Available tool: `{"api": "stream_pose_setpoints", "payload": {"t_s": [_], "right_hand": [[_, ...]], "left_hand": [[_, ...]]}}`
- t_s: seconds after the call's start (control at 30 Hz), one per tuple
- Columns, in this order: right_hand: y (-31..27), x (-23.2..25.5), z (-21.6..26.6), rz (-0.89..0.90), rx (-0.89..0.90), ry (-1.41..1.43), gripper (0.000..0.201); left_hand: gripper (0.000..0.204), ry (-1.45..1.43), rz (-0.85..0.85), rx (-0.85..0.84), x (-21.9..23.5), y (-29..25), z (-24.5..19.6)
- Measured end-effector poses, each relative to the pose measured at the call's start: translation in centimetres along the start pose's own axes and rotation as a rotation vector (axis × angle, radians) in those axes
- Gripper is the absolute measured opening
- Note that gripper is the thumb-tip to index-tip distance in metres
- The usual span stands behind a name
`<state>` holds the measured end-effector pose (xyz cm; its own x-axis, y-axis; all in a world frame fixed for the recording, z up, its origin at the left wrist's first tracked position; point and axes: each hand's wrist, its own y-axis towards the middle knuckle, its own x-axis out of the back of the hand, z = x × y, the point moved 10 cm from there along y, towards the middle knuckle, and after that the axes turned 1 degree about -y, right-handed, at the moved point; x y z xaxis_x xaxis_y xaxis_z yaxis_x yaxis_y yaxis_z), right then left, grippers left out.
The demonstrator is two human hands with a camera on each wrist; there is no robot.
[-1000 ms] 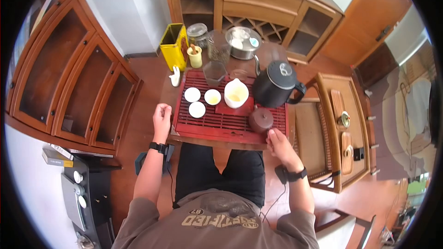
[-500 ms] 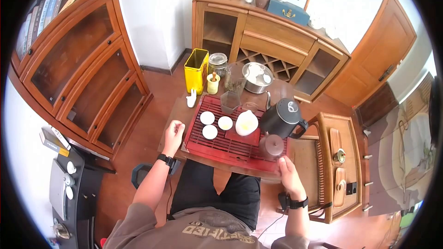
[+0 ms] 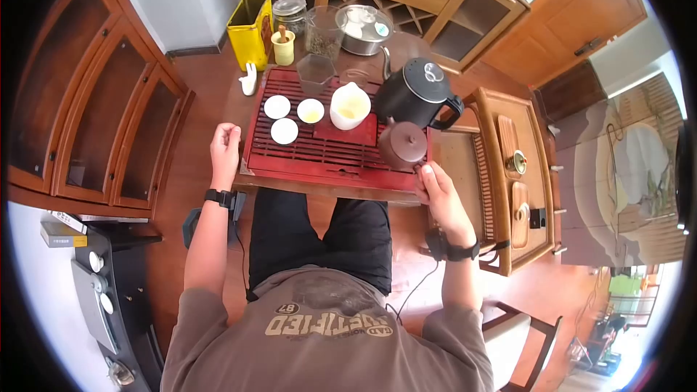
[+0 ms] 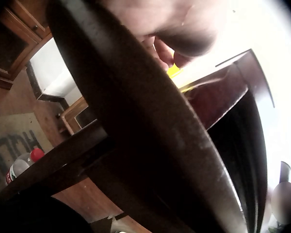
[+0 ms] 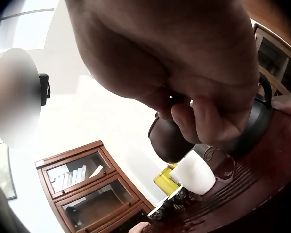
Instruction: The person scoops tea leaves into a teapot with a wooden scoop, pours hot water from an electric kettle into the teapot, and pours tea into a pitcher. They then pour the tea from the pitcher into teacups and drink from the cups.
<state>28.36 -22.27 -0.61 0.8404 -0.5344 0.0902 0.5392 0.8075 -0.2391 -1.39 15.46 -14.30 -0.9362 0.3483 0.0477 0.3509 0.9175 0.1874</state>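
Note:
My right hand [image 3: 444, 199] grips the handle of a dark brown clay teapot [image 3: 403, 145]. The teapot hangs over the right front part of the red slatted tea tray [image 3: 308, 165]; the right wrist view has its round body [image 5: 169, 141] raised above the tray. Beyond it, a white pitcher [image 3: 351, 107] holds pale yellow liquid. One white cup [image 3: 311, 111] has some yellow liquid in it. Two more white cups [image 3: 276, 107] sit to its left. My left hand [image 3: 225, 151], loosely curled and holding nothing, is beside the table's left front corner.
A black kettle [image 3: 417, 93] stands at the tray's back right. Behind the tray are a glass pitcher [image 3: 316, 74], a steel pot [image 3: 365, 30], a yellow tin [image 3: 250, 33] and a lidded jar [image 3: 290, 16]. A white rabbit-like figure [image 3: 249, 81] stands left. A rattan chair [image 3: 501, 196] is at right.
The teapot has risen off the tray's front right corner in my right hand and shifted slightly back. My left hand stays by the table's left corner. The head view has tilted and shifted.

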Motion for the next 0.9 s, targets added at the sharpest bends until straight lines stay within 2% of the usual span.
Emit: {"api": "stream_pose_setpoints", "payload": {"t_s": [0.17,0.27,0.33,0.83,0.9], "right_hand": [[0.2,0.2,0.2,0.021,0.001,-0.036,0.029],[0.2,0.0,-0.1,0.029,-0.026,0.051,0.030],[0.3,-0.3,0.3,0.020,-0.021,-0.028,0.030],[1.6,0.6,-2.3,0.041,-0.036,-0.029,0.028],[1.8,0.6,-2.8,0.048,-0.040,-0.016,0.028]], "left_hand": [[0.012,0.008,-0.014,0.015,0.3,0.1,0.3],[0.012,0.014,-0.005,0.043,0.2,0.0,0.6],[0.012,0.013,0.004,0.028,0.1,0.0,0.5],[0.009,0.021,-0.001,0.001,0.1,0.3,0.6],[0.010,-0.004,-0.001,0.040,0.2,0.1,0.8]]}}
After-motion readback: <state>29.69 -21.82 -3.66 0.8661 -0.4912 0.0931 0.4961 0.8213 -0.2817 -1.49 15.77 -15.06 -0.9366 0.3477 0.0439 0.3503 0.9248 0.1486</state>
